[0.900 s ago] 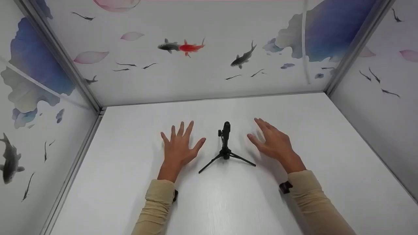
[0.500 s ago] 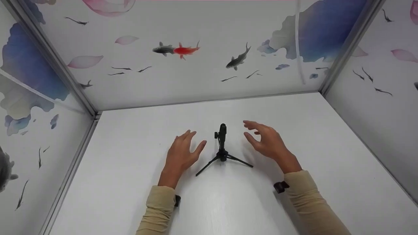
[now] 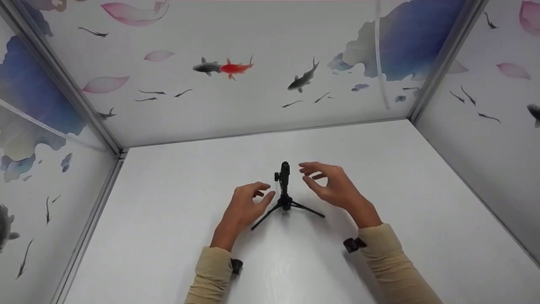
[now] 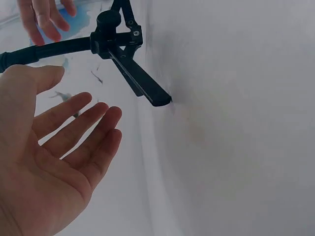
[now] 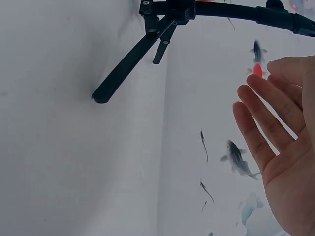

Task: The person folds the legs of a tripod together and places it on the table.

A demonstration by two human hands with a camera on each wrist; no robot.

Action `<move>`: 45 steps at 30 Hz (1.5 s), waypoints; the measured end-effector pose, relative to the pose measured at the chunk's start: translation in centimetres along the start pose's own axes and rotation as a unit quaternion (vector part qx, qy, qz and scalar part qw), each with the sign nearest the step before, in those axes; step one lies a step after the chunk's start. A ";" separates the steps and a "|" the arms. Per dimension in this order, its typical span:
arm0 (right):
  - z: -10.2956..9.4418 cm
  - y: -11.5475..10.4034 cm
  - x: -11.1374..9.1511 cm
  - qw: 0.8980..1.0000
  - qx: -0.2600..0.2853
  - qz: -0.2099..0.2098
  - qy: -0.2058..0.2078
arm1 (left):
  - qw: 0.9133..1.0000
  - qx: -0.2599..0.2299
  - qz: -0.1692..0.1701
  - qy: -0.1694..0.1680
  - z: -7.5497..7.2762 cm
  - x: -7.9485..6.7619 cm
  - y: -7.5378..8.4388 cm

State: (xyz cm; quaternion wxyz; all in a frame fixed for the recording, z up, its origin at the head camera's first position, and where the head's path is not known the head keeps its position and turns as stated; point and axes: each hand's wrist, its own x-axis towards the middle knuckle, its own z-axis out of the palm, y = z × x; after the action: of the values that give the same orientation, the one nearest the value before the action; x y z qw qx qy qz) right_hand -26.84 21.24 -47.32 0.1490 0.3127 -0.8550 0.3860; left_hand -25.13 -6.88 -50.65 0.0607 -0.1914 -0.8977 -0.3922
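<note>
A small black tripod stand (image 3: 285,181) stands upright on the white table with its legs spread. My left hand (image 3: 249,204) is just left of its post, fingers loosely bent and holding nothing. On the other side, my right hand (image 3: 333,185) hovers near the top of the post, thumb and fingers apart with a gap between them. The left wrist view shows the tripod's hub and legs (image 4: 142,81) beyond my relaxed fingers (image 4: 101,142). In the right wrist view one leg (image 5: 125,69) reaches down to the table, while my fingers (image 5: 256,130) stay apart from it.
The white table (image 3: 168,236) is bounded by a back wall (image 3: 236,105) and side walls printed with fish, petals and blue leaves. Metal frame posts (image 3: 101,126) run along the corners. A dark wrist camera (image 3: 354,245) sits at the right cuff.
Both hands have moved inward toward the tripod stand, and their spread fingers have bent. The tripod stands in place; the head view has shifted slightly.
</note>
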 end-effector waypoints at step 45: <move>3.7 -2.3 0.8 0.998 0.057 -0.012 0.033 | 0.997 0.060 -0.027 -0.042 2.1 -0.3 1.4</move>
State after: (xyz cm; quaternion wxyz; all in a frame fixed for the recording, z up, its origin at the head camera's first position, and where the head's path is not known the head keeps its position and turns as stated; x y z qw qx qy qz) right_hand -26.03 16.98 -48.07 0.1640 0.3184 -0.8225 0.4419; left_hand -24.28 -4.57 -51.23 0.0236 -0.1796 -0.9262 -0.3308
